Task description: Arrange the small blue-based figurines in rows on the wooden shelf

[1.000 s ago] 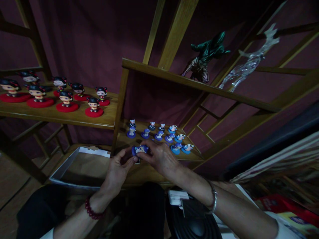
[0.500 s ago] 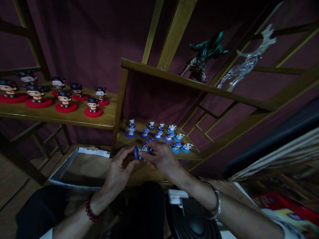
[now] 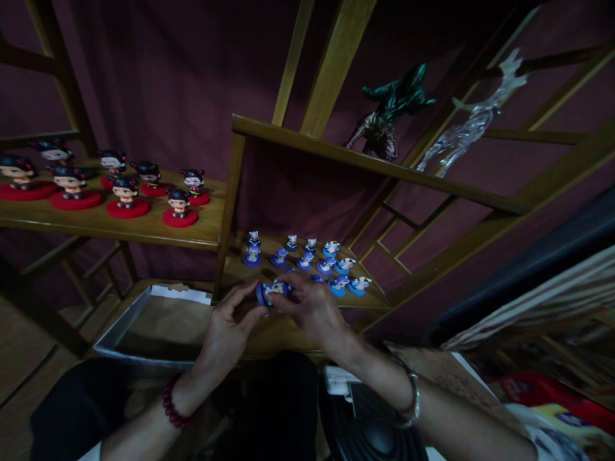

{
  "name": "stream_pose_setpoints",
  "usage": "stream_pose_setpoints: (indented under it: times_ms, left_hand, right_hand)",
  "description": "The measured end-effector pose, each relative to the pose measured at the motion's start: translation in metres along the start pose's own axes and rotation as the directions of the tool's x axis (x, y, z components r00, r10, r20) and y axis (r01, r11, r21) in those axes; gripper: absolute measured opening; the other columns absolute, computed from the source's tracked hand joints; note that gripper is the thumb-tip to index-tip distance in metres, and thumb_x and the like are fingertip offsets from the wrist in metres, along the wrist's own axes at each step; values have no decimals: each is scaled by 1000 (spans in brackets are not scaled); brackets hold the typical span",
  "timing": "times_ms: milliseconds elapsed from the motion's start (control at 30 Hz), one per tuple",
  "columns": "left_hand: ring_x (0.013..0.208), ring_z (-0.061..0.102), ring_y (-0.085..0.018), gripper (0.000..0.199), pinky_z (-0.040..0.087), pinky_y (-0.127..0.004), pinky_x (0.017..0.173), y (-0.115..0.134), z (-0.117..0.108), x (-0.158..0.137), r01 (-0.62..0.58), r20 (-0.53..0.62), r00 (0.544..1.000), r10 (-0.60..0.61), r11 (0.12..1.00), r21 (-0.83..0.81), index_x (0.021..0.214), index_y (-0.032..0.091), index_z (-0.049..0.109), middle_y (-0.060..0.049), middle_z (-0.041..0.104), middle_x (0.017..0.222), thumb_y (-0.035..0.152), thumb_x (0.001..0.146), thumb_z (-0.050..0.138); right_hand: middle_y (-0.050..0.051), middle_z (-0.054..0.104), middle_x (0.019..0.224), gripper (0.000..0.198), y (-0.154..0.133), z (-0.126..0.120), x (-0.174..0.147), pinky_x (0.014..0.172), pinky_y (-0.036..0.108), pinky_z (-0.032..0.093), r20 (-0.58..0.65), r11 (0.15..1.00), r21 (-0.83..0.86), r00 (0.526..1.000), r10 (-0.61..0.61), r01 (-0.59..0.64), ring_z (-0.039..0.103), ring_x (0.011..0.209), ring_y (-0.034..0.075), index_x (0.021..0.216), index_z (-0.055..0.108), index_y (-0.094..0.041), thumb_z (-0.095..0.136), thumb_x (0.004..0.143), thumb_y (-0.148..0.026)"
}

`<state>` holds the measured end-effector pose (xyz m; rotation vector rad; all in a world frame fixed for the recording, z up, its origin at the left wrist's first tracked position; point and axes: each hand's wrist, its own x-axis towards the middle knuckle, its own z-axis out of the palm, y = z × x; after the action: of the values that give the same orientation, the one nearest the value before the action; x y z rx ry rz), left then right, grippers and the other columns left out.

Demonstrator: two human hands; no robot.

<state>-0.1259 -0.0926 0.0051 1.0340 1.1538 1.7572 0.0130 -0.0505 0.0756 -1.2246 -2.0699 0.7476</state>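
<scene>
A small purple figurine (image 3: 275, 292) lies sideways between my two hands, its round purple base toward the left. My left hand (image 3: 234, 320) pinches the base between thumb and fingers. Around the figurine's upper part, my right hand (image 3: 310, 307) is closed, with the thumb across its front. Just behind the hands, rows of small figurines stand on the lower wooden shelf (image 3: 235, 272): purple ones (image 3: 305, 259), light blue ones (image 3: 359, 285) and dark-based ones (image 3: 291, 242). My fingers partly hide the front row.
A shallow cardboard box (image 3: 163, 326) sits at lower left. Black-haired figurines on red bases (image 3: 127, 198) line the left shelf. A green statue (image 3: 398, 102) and a clear glass-like figure (image 3: 466, 128) stand on the upper shelf (image 3: 327, 146). A black object (image 3: 379, 435) is near my knees.
The figurine has turned slightly in my fingers, showing more of its front. Both hands keep nearly the same place and grip.
</scene>
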Motion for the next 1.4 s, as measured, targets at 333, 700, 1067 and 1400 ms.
stream_pose_setpoints:
  times_ms: [333, 700, 1067, 1400]
  left_hand:
    - [87, 66, -20, 35, 50, -32, 83, 7, 2, -2, 212, 38, 977, -209, 958, -194, 91, 19, 73, -2, 75, 88, 31, 59, 81]
    - [89, 63, -13, 33, 46, -23, 85, 3, -2, -6, 300, 156, 953, -259, 878, -373, 94, 21, 73, -1, 74, 91, 34, 64, 81]
    - [87, 66, -14, 27, 50, -25, 86, 6, -1, -7, 340, 240, 939, -247, 781, -524, 90, 20, 74, -2, 74, 87, 27, 66, 81]
    - [83, 68, -15, 27, 54, -28, 83, 9, 0, -9, 364, 224, 931, -287, 737, -569, 84, 20, 75, -2, 75, 84, 24, 60, 85]
  right_hand:
    - [1, 72, 77, 16, -8, -6, 2, 64, 26, 49, 47, 977, -144, 987, -155, 160, 66, 68, 16, 95, 69, -20, 66, 79, -24]
    - [3, 75, 93, 23, -5, -13, 6, 75, 29, 56, 122, 908, -168, 923, -366, 383, 70, 81, 18, 104, 67, -21, 67, 82, -23]
    - [6, 73, 102, 24, -8, -25, 13, 82, 26, 54, 237, 745, -186, 766, -598, 640, 68, 92, 16, 108, 65, -18, 56, 90, -29]
    - [7, 71, 105, 31, -6, -28, 17, 86, 27, 53, 315, 735, -196, 751, -580, 650, 66, 98, 16, 113, 64, -17, 52, 92, -34]
